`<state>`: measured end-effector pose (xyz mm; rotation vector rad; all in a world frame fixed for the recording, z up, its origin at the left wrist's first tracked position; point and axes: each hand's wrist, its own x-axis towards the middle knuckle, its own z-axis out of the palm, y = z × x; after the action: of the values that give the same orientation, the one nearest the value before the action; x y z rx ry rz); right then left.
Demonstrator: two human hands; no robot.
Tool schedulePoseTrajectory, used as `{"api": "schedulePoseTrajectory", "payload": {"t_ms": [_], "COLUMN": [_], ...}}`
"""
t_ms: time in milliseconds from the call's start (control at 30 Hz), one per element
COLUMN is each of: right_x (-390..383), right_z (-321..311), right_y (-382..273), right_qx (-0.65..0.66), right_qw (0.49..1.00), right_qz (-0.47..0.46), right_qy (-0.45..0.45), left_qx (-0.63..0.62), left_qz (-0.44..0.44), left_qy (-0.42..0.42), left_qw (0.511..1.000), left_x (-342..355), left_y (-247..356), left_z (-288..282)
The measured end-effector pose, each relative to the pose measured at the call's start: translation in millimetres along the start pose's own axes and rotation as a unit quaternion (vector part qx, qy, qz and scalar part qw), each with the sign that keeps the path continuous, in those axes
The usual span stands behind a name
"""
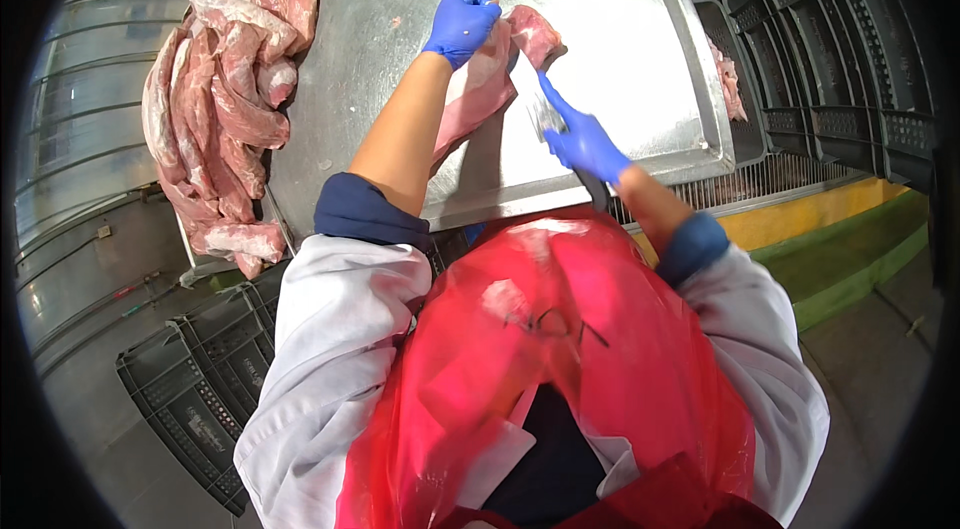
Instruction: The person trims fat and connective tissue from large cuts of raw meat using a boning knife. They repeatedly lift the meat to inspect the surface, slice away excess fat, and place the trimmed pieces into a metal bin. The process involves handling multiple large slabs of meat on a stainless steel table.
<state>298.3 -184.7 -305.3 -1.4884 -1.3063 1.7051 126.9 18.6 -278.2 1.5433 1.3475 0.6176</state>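
Observation:
A long strip of raw pink meat [483, 94] lies on the metal work table, its far end darker red and curled to the right. My left hand [464, 29], in a blue glove, is closed at the far end of this meat. A small pinkish bit shows at its fingertips; the rest of its grip is hidden. My right hand [587, 141], also gloved in blue, is wrapped round a knife, its forefinger stretched toward the blade. The knife blade [528, 79] points away from me and meets the right side of the meat, slightly blurred.
The metal table [370, 29] has a raised rim. At its left rises a pile of raw meat strips [225, 99]. Dark plastic crates [840, 39] stand at the right, another crate [200, 399] at the lower left. More meat [725, 79] sits beyond the right rim.

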Motion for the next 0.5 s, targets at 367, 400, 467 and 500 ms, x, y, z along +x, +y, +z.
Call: {"api": "schedulePoseTrajectory", "payload": {"t_ms": [367,400,467,500], "right_x": [-0.8,1.7,12.6,38.6], "right_z": [43.1,44.3,50.1,48.6], "right_y": [-10.5,-14.1,-25.1,-24.5], "right_qx": [0.025,0.018,0.009,0.012], "right_qw": [1.000,1.000,0.999,0.999], "right_qz": [-0.003,-0.002,0.004,-0.005], "right_qy": [0.008,0.018,0.033,0.041], "left_qx": [-0.108,-0.127,-0.164,-0.161], "left_qz": [-0.007,-0.005,-0.002,0.001], "left_qy": [-0.060,-0.071,-0.100,-0.109], "left_qw": [0.992,0.989,0.981,0.981], "left_x": [-0.2,-0.9,-5.1,-5.4], "left_y": [18.7,21.9,23.8,22.6], "left_z": [-11.6,-14.2,-17.3,-15.5]}}
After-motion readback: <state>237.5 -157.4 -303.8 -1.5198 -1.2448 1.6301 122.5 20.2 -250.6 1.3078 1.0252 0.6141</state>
